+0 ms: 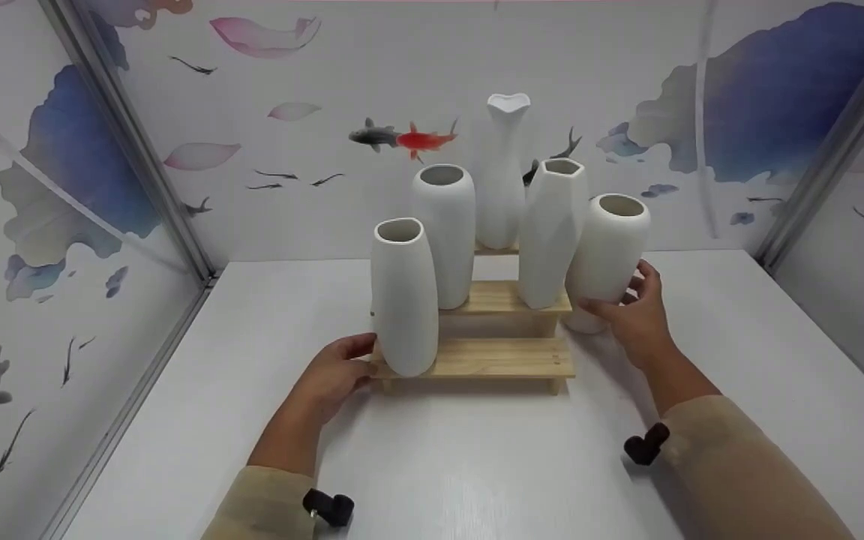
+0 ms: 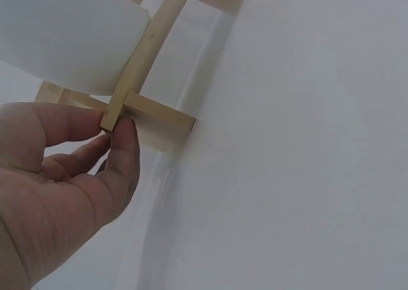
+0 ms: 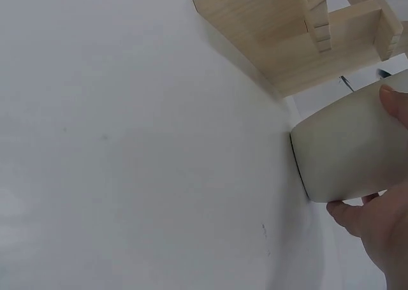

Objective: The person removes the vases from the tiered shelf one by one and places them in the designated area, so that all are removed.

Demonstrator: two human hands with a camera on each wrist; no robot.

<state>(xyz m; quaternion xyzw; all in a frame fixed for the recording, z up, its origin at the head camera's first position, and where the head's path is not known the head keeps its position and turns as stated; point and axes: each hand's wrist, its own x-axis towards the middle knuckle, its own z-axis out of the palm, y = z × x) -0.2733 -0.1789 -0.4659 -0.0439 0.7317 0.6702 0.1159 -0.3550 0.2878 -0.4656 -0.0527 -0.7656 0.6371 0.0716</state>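
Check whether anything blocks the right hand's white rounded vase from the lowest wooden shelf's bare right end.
Nothing visible blocks the white rounded vase from that end of the lowest wooden shelf; the white faceted vase stands one shelf higher.

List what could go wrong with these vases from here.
The left grip pinches the end of the lowest wooden step; a tug there might topple the front vase standing close by. The right grip holds another vase that looks close to the faceted vase; a sideways swing could knock them together.
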